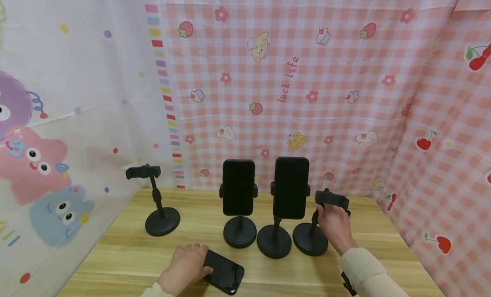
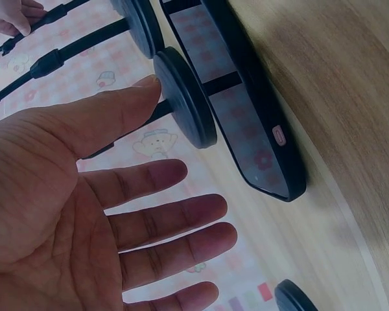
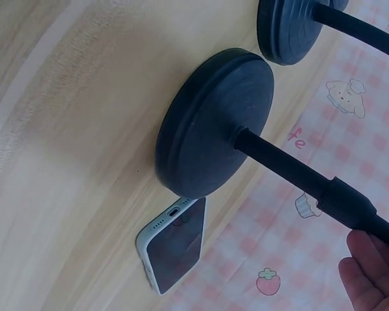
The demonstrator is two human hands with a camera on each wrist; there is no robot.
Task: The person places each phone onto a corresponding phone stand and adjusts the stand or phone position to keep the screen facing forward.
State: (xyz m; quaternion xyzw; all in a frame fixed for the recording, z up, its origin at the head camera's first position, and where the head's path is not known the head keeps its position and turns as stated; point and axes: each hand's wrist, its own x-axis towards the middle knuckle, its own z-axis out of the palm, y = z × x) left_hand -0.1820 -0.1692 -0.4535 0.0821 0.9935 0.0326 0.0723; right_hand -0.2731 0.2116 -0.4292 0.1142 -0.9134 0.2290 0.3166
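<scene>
Left hand [image 1: 188, 263]: I read this grip as unclosed. The left wrist view shows the thumb extended and the four fingers nearly straight and spread, with nothing held. The black phone [image 1: 224, 273] lies flat on the wooden table [image 1: 122, 254] beside this hand, at the near edge of the work area. In the head view the thumb overlaps the phone's edge; I cannot tell whether they touch. The phone's glossy face mirrors the checked cloth [image 1: 287, 71].

Right hand [image 1: 335, 222]: I read this grip as closed, with the fingers curled about the upper stem of the right-hand stand [image 1: 310, 239], just below its clamp [image 1: 331, 199]. Part of the grip is hidden. The stand's round base rests on the table. On the right wrist view I also locate a light-rimmed phone [image 3: 175, 246], lying on the table just beside that base, its port end facing the camera.

Surroundings: two middle stands [image 1: 239, 233] each carry an upright phone [image 1: 238, 187] with a dark screen. The far-left stand [image 1: 163, 221] is positioned well apart from these, near the table's back edge.
</scene>
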